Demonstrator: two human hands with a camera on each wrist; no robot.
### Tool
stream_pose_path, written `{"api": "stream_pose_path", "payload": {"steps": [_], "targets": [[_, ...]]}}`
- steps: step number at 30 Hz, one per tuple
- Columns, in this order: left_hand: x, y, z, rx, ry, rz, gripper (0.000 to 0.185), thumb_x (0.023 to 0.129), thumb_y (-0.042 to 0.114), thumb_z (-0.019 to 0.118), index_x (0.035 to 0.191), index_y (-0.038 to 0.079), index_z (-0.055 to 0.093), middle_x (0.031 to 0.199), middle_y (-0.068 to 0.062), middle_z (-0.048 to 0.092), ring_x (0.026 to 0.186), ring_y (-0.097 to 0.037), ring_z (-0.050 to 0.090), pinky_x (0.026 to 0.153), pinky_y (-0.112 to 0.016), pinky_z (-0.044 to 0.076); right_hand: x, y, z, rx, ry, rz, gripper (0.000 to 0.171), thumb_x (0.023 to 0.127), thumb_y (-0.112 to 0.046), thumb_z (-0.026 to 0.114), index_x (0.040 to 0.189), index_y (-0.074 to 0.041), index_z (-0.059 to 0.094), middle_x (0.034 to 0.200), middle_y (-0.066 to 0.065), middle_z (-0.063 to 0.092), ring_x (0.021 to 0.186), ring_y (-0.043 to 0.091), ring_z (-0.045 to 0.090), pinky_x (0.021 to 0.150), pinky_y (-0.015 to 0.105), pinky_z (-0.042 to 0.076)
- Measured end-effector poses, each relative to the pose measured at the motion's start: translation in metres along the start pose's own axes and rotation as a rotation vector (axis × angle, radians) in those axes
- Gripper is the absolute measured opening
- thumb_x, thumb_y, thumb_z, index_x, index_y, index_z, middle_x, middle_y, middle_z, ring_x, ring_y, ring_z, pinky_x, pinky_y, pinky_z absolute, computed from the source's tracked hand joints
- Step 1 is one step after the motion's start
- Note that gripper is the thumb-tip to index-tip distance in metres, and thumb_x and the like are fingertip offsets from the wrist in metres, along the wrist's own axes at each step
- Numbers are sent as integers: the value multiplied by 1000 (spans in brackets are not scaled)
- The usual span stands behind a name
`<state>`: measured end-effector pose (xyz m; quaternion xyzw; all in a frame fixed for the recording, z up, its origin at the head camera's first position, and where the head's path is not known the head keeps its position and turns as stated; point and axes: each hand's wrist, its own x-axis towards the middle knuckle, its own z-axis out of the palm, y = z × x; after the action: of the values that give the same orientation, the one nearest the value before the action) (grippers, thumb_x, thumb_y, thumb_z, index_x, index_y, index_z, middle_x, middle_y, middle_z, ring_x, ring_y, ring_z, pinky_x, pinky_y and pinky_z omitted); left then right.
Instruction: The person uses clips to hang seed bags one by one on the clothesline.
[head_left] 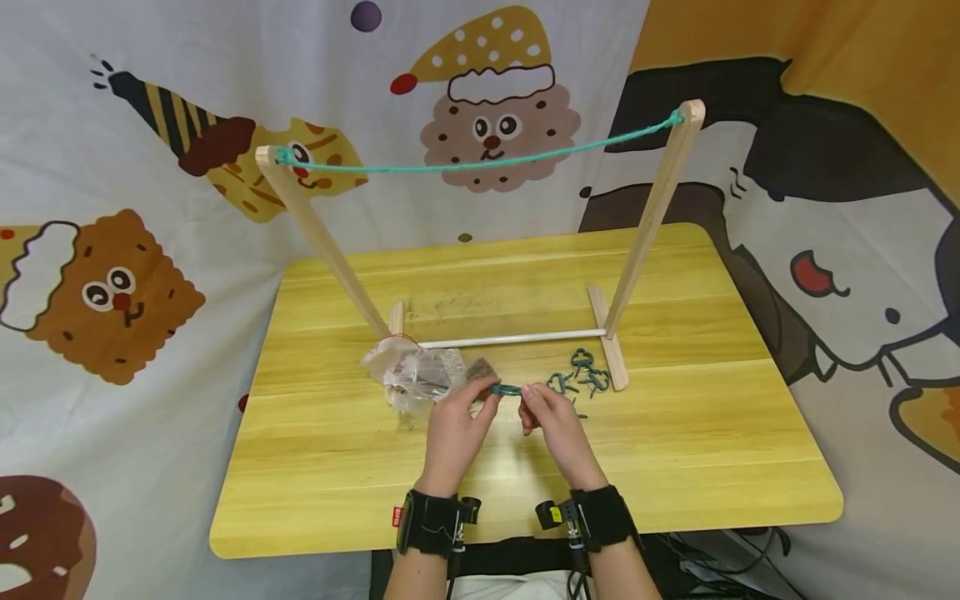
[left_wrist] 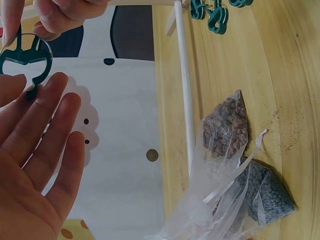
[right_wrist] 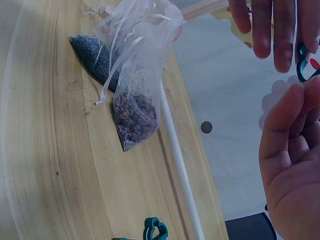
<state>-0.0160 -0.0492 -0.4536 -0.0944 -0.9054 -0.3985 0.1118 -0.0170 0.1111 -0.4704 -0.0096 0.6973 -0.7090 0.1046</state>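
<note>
Nearest to the head camera, two wrists with black straps, and just beyond them both hands raised a little above the yellow wooden table. Between the hands, one teal clip, pinched from both sides: left hand with thumb and forefinger closed on its left end, right hand with curled fingertips on its right end. From the left wrist view, same teal clip at the top left corner, round loop with a small stem below, stem touching the tip of the left forefinger; other left fingers quite straight and relaxed, not around the clip. Fingers of the right hand gripping the upper edge of the loop. From the right wrist view, only a small dark part of the clip visible, between the right thumb and the left fingertips above it. On the table just beyond the left hand, clear plastic bags with brown pellets and dark grey pellets inside. Right of the hands, near the right foot of the frame, a small heap of more teal clips. Behind all, wooden rack with two slanted posts, a white rod low between the feet, and teal cord stretched from top to top.
</note>
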Motion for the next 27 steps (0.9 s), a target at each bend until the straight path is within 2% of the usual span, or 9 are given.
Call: {"api": "stream_pose_path", "payload": {"steps": [4,10,12,15,17,23,27], "targets": [[0,-1,1,11,-8,-3,23,87,28,58,108,20,64,89,9,64,82,-9,60,65,-31,49,-3,-7,1,-61,-1,1,38,92,-38,45,80,-3,51,64,14,45,58,27,47,58,31,43],[0,-7,3,89,26,40,23,85,21,61,108,20,65,94,5,65,82,-12,61,59,-26,46,-4,-3,6,-277,4,-24,36,92,-43,41,79,-11,52,64,6,52,55,20,47,53,29,38],[-1,-9,4,105,24,43,23,85,21,61,108,22,65,98,5,64,71,-9,58,53,-23,43,-2,5,6,-323,9,-26,37,91,-47,40,77,-15,53,63,3,53,53,18,46,51,28,37],[-1,-12,4,93,0,17,23,87,21,60,109,25,65,100,4,64,54,-7,46,45,-21,35,-1,8,7,-353,1,-40,38,90,-50,38,78,-17,53,64,1,54,54,17,47,51,28,38],[-2,-15,4,79,-16,-11,23,87,21,58,109,24,65,100,3,64,48,-8,35,43,-21,31,0,9,8,-359,-23,-47,39,91,-51,36,79,-17,53,65,0,55,56,17,49,52,28,39],[-1,-18,3,52,-49,-89,25,88,17,57,110,28,64,104,3,63,43,-7,34,41,-22,32,0,13,7,-319,-131,-19,37,92,-48,35,84,-17,53,74,1,58,70,15,57,66,33,47],[-1,-18,3,11,-65,-124,27,88,15,57,110,29,64,104,2,64,38,-7,30,37,-21,31,-1,17,3,-294,-170,-26,34,93,-45,37,88,-17,54,78,0,59,76,14,59,71,34,47]]}}
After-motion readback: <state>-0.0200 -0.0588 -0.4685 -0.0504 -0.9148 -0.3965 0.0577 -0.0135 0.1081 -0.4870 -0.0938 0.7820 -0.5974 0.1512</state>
